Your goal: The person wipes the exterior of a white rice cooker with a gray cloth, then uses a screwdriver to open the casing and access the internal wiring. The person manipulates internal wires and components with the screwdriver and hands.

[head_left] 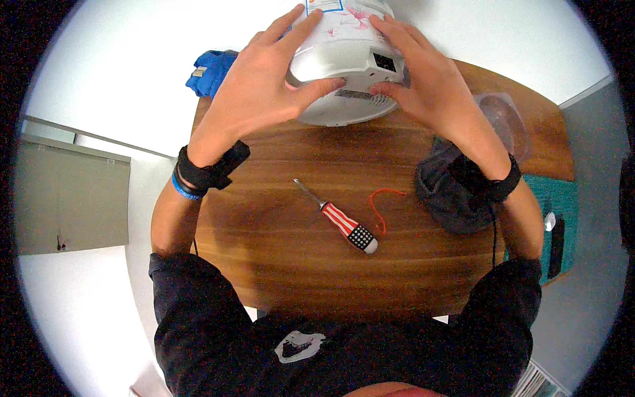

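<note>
Pink-flowered white appliance [331, 63]: placed beyond screwdriver [347, 228]. Left hand [264, 83]: holds appliance at its left side, thumb and fingers spread wide. Right hand [426, 83]: holds appliance at right side, also spread. Red cord [373, 204]: just right of screwdriver. Dark grey soft item [450, 205]: farther right.

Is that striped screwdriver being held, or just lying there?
Lying there, unheld: the screwdriver lies on the wooden table, while the left hand and right hand are both on the white appliance.

It looks like an office, with its wooden table [278, 271] and grey cabinet [73, 192].
</note>
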The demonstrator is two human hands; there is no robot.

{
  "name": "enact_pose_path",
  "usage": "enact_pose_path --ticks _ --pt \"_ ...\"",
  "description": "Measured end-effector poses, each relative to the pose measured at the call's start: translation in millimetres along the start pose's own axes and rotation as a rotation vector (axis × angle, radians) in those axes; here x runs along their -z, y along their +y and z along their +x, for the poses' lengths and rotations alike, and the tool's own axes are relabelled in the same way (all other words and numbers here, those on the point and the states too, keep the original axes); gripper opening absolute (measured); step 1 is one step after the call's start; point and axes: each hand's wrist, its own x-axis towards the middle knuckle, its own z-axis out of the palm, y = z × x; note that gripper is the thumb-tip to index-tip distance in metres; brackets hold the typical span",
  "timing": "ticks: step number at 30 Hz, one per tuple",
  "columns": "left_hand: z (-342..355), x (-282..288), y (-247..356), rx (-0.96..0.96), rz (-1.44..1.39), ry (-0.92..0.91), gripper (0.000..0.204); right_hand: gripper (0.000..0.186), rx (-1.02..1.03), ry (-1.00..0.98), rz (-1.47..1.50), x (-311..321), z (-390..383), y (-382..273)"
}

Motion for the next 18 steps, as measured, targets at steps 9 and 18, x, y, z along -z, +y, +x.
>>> enact_pose_path --ticks 9,18 --pt "-9 -25 -27 -0.041 0.094 0.197 0.097 0.093 -0.028 0.017 -0.049 -10 5 4" --pt "-32 -39 -62 0.115 -0.407 0.225 0.086 0.093 -0.399 -0.078 0.593 4 7 15"
